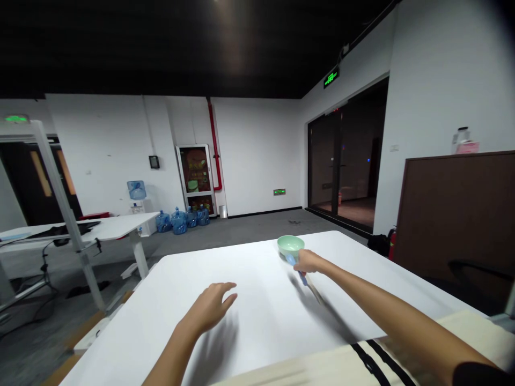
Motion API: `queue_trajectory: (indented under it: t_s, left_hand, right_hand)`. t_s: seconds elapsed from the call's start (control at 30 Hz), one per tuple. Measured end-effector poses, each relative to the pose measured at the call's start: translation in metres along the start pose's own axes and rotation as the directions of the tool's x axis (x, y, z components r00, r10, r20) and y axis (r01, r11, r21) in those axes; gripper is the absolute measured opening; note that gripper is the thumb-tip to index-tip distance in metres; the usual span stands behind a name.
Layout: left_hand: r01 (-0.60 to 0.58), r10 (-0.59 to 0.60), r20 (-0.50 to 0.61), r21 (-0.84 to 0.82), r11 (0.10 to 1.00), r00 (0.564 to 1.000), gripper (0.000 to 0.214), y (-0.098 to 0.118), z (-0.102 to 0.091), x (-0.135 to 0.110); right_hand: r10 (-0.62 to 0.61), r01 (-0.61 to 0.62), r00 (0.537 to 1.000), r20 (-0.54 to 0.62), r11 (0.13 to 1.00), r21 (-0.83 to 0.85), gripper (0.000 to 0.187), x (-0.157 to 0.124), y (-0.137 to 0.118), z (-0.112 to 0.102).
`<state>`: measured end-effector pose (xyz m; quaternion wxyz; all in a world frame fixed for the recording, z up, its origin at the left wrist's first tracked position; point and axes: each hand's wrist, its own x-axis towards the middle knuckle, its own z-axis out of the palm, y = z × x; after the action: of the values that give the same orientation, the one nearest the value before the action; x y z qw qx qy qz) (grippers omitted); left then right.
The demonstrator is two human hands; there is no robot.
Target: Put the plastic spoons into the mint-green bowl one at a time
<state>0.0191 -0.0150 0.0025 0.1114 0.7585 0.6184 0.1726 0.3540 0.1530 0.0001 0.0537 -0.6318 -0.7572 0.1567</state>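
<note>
Green bowl (290,246) on table (257,305), just beyond the nearer right hand (309,261), whose grip is clamped on a tool (302,278) slanting bowlward; left hand (213,305) empty, grip apart.

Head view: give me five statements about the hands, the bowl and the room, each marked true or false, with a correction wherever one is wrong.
1. The right hand holds a blue utensil. True.
2. The green bowl stands upright near the far edge of the white table. True.
3. The left hand grips the rim of the green bowl. False: it is well apart from the bowl, with thumb and fingers spread and nothing visible in its grasp.
4. The group of blue water jugs stands on the white table. False: they are on the floor beyond it.
5. A red pipe runs down the far wall. True.
</note>
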Motion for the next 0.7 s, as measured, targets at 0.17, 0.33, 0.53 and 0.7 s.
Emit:
queue_trajectory:
  t_s: [0.17, 0.33, 0.53, 0.7]
  left_hand:
    - [-0.007, 0.007, -0.004, -0.008, 1.000, 1.000, 0.056, -0.001, 0.001, 0.000]
    - [-0.012, 0.012, -0.008, -0.004, 1.000, 1.000, 0.054, -0.004, 0.003, 0.001]
    - [-0.008, 0.008, -0.012, 0.002, 1.000, 1.000, 0.054, -0.005, 0.003, 0.001]
    - [-0.009, 0.009, -0.004, 0.000, 1.000, 1.000, 0.054, -0.003, 0.001, 0.000]
  right_hand:
    - [-0.038, 0.030, 0.995, 0.094, 0.996, 0.082, 0.014, -0.003, -0.034, 0.017]
    - [-0.035, 0.020, 0.988, 0.153, 0.995, 0.097, 0.011, -0.007, -0.050, 0.047]
    - [-0.023, 0.009, 0.991, 0.134, 0.994, 0.105, 0.007, -0.010, -0.052, 0.068]
    - [-0.045, 0.035, 0.991, 0.126, 0.996, 0.087, 0.012, -0.007, -0.048, 0.075]
